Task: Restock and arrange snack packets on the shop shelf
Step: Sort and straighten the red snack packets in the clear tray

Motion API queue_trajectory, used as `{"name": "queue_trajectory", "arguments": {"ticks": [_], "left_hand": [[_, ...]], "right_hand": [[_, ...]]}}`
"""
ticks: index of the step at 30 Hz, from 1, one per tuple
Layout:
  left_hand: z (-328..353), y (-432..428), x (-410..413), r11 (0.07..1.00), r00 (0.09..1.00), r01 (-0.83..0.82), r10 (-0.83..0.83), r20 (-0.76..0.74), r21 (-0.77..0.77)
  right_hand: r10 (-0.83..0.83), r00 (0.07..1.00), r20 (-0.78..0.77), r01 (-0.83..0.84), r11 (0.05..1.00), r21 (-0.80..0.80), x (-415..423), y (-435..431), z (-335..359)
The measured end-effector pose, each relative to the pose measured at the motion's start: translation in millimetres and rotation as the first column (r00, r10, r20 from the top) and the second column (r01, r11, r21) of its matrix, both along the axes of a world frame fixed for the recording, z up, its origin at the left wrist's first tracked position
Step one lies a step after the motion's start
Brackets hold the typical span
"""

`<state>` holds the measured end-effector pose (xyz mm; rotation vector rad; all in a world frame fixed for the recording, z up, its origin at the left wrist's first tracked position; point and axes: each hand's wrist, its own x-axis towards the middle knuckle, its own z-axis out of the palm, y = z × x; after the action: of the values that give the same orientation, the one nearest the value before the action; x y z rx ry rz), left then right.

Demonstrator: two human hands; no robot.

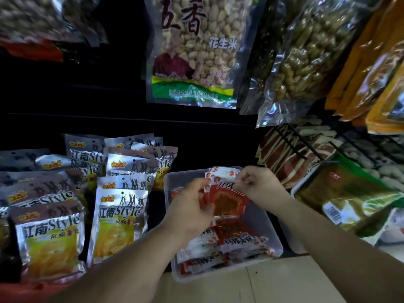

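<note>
Two hands share one fanned bunch of red packets (227, 200), held above the far half of a clear plastic bin (276, 241): the left hand (192, 206) curls its fingers round the bunch's lower left edge, and the right hand (258, 184) pinches the top edge between thumb and fingertips, though blur hides the exact contact. The likeliest fault is a slip, since the packets look glossy and overlap loosely, so one could slide from the fan if either hold loosens and land askew on the loose red packets (229, 239) piled in the bin's near half. A second risk is that pressing the bunch down upright leaves it leaning, because the heap beneath is uneven. Room is tight on the left, where the silver pouches (118, 219) stand just beside the bin wall and a swinging left forearm could topple the nearest. On the right, a green pouch (349, 200) lies near the bin, and a black wire rack (295, 147) juts out behind the right hand. Overhead, the hanging peanut bag (196, 51) is well apart from the hands. Free space appears to lie mainly toward the person, over the bin's near rim and the pale floor (284, 281).
</note>
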<state>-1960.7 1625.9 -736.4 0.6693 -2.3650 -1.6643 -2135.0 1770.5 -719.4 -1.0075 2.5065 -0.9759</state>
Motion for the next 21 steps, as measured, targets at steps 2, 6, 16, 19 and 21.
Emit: {"name": "queue_trajectory", "arguments": {"ticks": [2, 6, 16, 19, 21], "left_hand": [[18, -1, 1, 0.995, 0.996, -0.019, 0.027, -0.081, 0.102], [58, -5, 17, 0.986, 0.989, -0.026, 0.050, -0.139, 0.165], [140, -11, 90, 0.956, 0.960, 0.249, -0.224, -0.166, 0.155], [150, -7, 98, 0.942, 0.942, 0.317, -0.300, -0.153, 0.106], [151, -8, 100, 0.939, 0.941, 0.319, -0.297, -0.159, 0.131]], "right_hand": [[0.097, 0.991, 0.092, -0.091, 0.994, -0.061, 19, 1, 31], [0.121, 0.927, 0.354, -0.048, 0.977, -0.208, 70, 14, 84], [-0.020, 0.843, 0.537, 0.214, 0.929, -0.301, 185, 54, 132], [0.027, 0.838, 0.546, 0.188, 0.923, -0.335, 200, 54, 136], [0.034, 0.823, 0.568, 0.200, 0.917, -0.344, 199, 55, 135]]}}
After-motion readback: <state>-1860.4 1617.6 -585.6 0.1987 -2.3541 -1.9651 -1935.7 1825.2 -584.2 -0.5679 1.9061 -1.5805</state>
